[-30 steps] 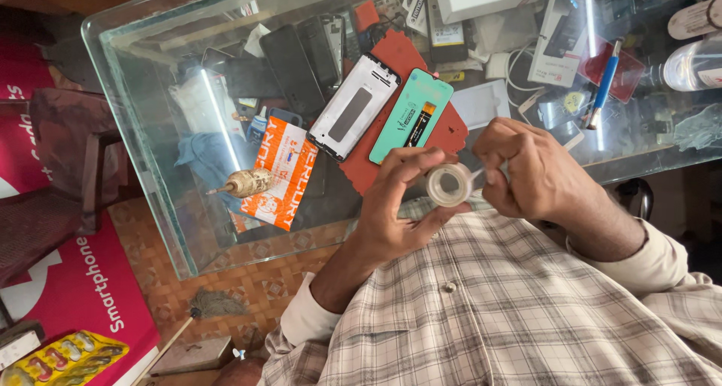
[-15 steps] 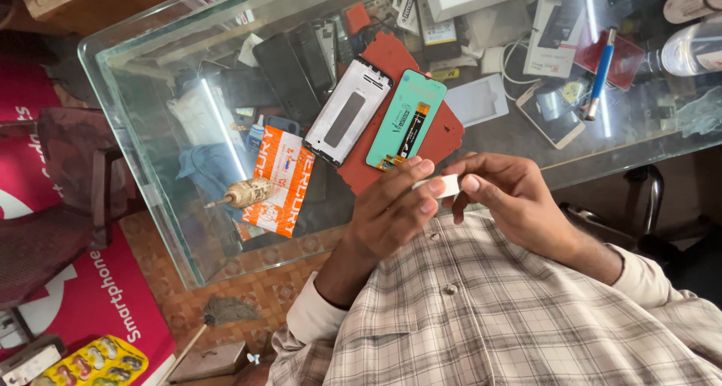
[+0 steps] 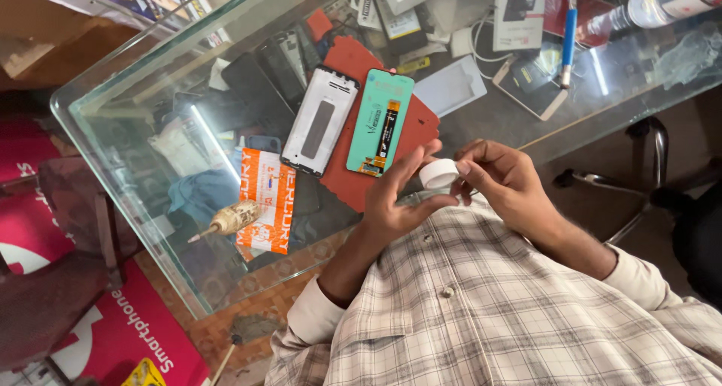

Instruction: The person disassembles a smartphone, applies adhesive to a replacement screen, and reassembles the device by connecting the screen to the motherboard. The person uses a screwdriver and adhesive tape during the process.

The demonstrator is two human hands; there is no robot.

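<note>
Both hands meet just in front of the person's checked shirt (image 3: pixel 481 303), at the near edge of the glass counter (image 3: pixel 135 175). Between them is a small white roll of tape (image 3: pixel 438 174), held off the counter surface. The left hand (image 3: pixel 398 198) cups it from below and behind, fingers spread and curled with the thumb lying along the roll's underside. The right hand (image 3: pixel 502 181) pinches the roll's right side between thumb and forefinger, the other fingers folded in.

Just beyond the hands, on the counter, a red mat (image 3: pixel 357 123) carries a teal phone display panel (image 3: pixel 380 121) lying face down, its flex strip showing. Beside it to the left lies a white phone frame (image 3: pixel 320 121), partly on the mat. Further left is an orange-and-white printed packet (image 3: pixel 265 209), and near its lower edge a small brass-coloured tool with a pointed tip (image 3: pixel 226 221). Towards the far right of the counter lie a blue-handled screwdriver (image 3: pixel 568 36) and a clear plastic bottle (image 3: pixel 669 1). A white rectangular tray (image 3: pixel 451 85) sits just behind the display panel.
</note>
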